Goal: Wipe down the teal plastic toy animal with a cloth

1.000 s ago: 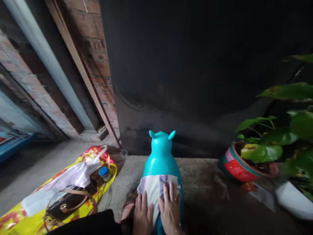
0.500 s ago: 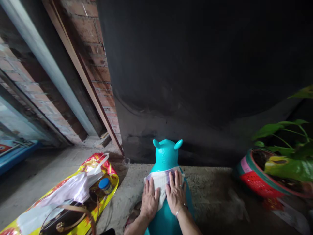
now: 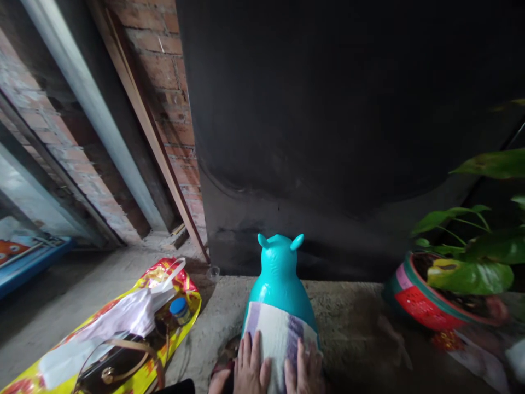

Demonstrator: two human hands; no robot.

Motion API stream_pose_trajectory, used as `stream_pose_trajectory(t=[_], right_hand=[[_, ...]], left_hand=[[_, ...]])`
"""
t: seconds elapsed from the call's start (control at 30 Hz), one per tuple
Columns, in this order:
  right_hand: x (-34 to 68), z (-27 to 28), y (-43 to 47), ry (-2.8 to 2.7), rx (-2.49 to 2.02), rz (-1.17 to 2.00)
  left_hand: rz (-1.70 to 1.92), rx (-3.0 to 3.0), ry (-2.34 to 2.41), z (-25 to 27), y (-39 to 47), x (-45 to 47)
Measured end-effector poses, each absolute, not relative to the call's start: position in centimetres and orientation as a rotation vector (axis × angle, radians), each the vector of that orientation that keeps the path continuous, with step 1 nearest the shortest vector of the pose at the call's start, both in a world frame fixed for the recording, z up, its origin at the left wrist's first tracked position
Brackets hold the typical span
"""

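A glossy teal inflatable animal toy (image 3: 279, 287) with two small ears stands at the bottom centre, its head towards the dark panel. Over its back lies a white cloth with purple stripes (image 3: 270, 323). My left hand (image 3: 251, 368) rests flat on the cloth's left part, fingers stretched out and the thumb apart. To the right, my right hand (image 3: 304, 373) lies on the same cloth with its fingers extended and slightly blurred. Both wrists are cut off by the lower edge of the picture.
A large black panel (image 3: 328, 120) rises behind the toy. On the left, a yellow and red plastic sheet (image 3: 192, 303) carries a handbag (image 3: 109, 364), a white cloth (image 3: 131, 312) and a blue-lidded jar (image 3: 179, 310). A potted plant (image 3: 422, 303) stands at right.
Both hands have slid back along the toy towards me, and the striped cloth has come with them, spread wider. The toy's neck and upper back are now uncovered.
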State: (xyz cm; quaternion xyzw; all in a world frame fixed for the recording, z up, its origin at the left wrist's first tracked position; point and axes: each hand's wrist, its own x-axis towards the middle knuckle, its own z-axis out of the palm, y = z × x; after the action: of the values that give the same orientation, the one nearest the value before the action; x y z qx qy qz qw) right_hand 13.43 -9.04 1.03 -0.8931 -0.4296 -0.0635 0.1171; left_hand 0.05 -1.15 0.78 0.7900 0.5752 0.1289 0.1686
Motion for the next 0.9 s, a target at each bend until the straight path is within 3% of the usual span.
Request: stream_pose_trajectory(t=[0.27, 0.53, 0.7, 0.9], right_hand=[[17.2, 6.9, 0.7, -1.304, -2.607, 0.004], [20.5, 7.5, 4.8, -1.369, -2.486, 0.165], [19.7, 7.2, 3.3, -1.247, -2.511, 0.207], [16.5, 3.1, -5.3, -0.971, -2.429, 0.167]], left_hand=[[0.266, 2.215, 1.673, 3.3, 2.9, 3.1], [0.332, 2.224, 1.68, 5.4, 6.8, 6.5], [0.243, 2.274, 1.711, 5.4, 6.5, 5.8], [0.271, 2.54, 1.605, 5.0, 0.6, 3.4]])
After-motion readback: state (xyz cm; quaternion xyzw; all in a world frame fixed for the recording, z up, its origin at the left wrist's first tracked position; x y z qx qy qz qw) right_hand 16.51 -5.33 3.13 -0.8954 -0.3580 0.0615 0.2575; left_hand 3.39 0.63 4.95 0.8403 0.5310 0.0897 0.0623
